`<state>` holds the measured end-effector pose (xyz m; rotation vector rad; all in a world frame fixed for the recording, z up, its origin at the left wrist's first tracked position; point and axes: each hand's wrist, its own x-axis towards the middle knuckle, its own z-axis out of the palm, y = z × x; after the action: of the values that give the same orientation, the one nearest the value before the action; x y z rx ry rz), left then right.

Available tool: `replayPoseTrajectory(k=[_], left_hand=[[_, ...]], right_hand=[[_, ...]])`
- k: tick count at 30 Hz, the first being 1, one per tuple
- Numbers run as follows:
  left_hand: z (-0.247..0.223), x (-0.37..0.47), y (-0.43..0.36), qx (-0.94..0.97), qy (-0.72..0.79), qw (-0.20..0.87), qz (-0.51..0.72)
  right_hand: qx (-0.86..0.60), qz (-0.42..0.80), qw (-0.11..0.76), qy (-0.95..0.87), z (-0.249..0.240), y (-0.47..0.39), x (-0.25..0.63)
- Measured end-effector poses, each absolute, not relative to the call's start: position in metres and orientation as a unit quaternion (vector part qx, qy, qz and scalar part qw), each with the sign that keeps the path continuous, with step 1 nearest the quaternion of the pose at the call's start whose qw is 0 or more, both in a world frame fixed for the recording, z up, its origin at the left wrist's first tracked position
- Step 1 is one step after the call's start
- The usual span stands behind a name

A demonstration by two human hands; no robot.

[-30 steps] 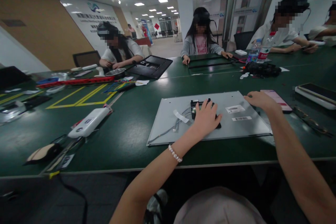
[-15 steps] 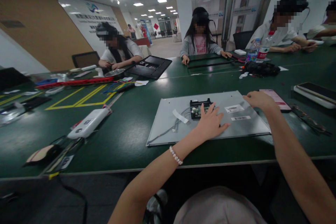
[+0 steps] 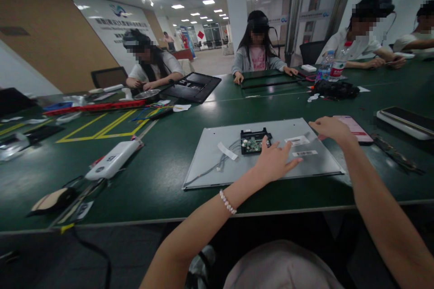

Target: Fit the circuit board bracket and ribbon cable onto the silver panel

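A thin grey metal-backed display panel (image 3: 208, 153) lies flat on the green table before me. On its back sit a green circuit board in a black frame (image 3: 257, 142), a grey cable (image 3: 220, 162) held by white tape (image 3: 227, 151), and barcode labels (image 3: 304, 153). My left hand (image 3: 275, 161) is over the middle of the panel, fingers spread, fingertips by the frame's right side; contact is hard to tell. With fingers bent, my right hand (image 3: 332, 130) grips the panel's far right corner; some of its fingers are hidden.
Right of the panel lie a phone (image 3: 354, 128), a dark cord (image 3: 397, 154) and a white-and-black device (image 3: 408, 122). Left are a white power strip (image 3: 115, 159) and a mouse (image 3: 50, 201). Bottles (image 3: 337, 65) and several people, one holding a black frame (image 3: 271, 82), are across the table.
The panel has slid slightly left, with my right hand moving along at its corner. My left hand now lies farther right over the panel, uncovering more of the circuit board.
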<state>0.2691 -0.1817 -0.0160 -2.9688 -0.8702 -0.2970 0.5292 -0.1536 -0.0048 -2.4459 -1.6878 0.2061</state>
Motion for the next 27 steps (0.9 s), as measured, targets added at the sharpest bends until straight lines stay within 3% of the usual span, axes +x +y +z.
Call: replayPoseTrajectory(k=[4,16,27], left_hand=[[-0.019,0.272,-0.181,-0.935,-0.331,0.054,-0.115],[-0.022,0.268,-0.179,-0.906,-0.389,0.089,-0.143],[-0.026,0.265,-0.174,-0.873,-0.466,0.12,-0.087]], right_hand=[[-0.817,0.1,0.071,-0.564,0.0,-0.156,0.514],[-0.785,0.003,0.047,-0.618,-0.002,-0.16,0.458],[-0.728,-0.03,0.058,-0.682,-0.001,-0.172,0.417]])
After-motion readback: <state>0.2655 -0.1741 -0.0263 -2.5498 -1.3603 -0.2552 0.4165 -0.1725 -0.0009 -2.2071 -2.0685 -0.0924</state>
